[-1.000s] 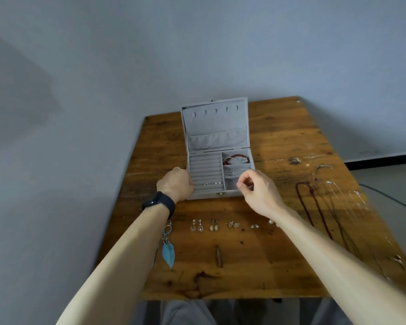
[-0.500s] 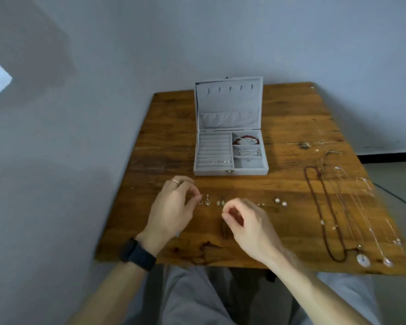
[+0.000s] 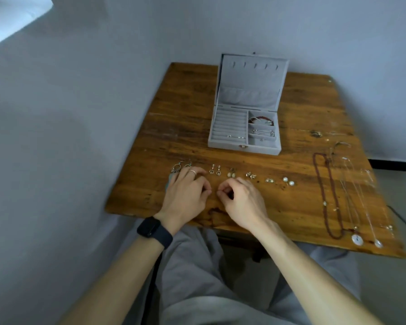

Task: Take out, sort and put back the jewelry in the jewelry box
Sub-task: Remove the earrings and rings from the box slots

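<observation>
Left hand (image 3: 185, 195) and right hand (image 3: 242, 200) curled over the bench (image 3: 185, 113), grasp unclear. Beyond them lay sorted earrings (image 3: 231, 174), rightward necklaces (image 3: 326, 195); bracelets (image 3: 260, 120) waited in the jewelry box (image 3: 220, 145).

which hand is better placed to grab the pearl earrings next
Probably the right hand: the pearl earrings lie on its side of the table. The left hand sits at the row's other end and would have to cross over it.
</observation>
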Motion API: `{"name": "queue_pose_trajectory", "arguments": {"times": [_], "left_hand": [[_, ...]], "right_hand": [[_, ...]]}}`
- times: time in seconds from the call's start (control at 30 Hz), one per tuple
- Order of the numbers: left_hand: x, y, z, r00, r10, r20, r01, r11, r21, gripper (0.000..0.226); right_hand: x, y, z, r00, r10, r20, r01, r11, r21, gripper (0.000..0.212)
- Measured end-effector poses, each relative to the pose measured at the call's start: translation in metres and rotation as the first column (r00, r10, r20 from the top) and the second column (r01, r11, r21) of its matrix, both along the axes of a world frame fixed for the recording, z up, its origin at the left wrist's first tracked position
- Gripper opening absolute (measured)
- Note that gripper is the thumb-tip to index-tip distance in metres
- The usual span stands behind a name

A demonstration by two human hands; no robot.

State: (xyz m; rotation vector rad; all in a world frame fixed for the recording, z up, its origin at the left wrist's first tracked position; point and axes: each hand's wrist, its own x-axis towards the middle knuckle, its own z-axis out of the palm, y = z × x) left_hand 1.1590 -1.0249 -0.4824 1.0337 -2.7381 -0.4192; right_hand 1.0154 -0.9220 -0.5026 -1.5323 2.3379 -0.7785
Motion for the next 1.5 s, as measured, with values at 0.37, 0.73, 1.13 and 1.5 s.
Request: {"name": "queue_pose_trajectory", "arguments": {"times": [0.37,0.73,1.13,1.5], "left_hand": [[0.004,0.005,-0.001,1.000,0.024,-0.017,-0.025,0.999,-0.042,0.014],[0.001,0.007,0.002,1.000,0.010,0.013,-0.009,0.996,-0.087,0.021],[0.000,0.004,0.002,1.000,0.006,0.014,-0.005,0.997,-0.076,0.021],[-0.002,-0.021,0.025,1.000,0.025,-0.012,-0.025,0.999,-0.041,0.025]], "right_hand": [[0.005,0.006,-0.012,0.997,-0.035,0.075,0.041,0.996,-0.083,0.013],[0.010,0.005,-0.017,0.997,-0.073,-0.020,0.071,0.992,-0.107,0.013],[0.009,0.005,-0.018,0.997,-0.071,0.015,0.073,0.989,-0.127,0.013],[-0.007,0.024,-0.004,0.967,0.001,0.254,0.021,0.996,-0.084,0.022]]}}
